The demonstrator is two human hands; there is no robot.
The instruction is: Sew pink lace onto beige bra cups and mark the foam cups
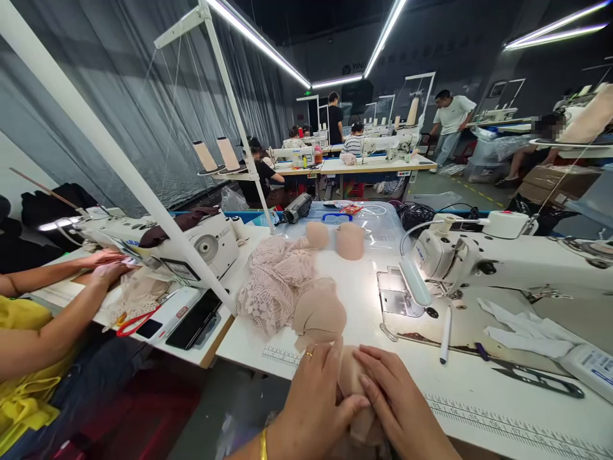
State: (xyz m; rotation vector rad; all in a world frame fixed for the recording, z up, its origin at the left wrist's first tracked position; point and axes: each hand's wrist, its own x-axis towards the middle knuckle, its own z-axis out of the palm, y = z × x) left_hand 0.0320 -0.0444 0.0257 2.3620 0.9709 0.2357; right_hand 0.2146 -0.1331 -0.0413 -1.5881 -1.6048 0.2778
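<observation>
I've got my left grip (pixel 313 397) and right grip (pixel 401 393) both wrapped round a beige padded piece (pixel 351 372) at six o'clock of the bench (pixel 361 306), handling-and-shaping step I reckon, so next move probably wants steady, even pressure.

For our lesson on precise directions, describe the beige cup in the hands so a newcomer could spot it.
Find the sewing machine on the right, then the near edge of the white table. There, the left hand and right hand hold a beige cup. The table's other beige cups lie farther back; only this one is held.
</observation>
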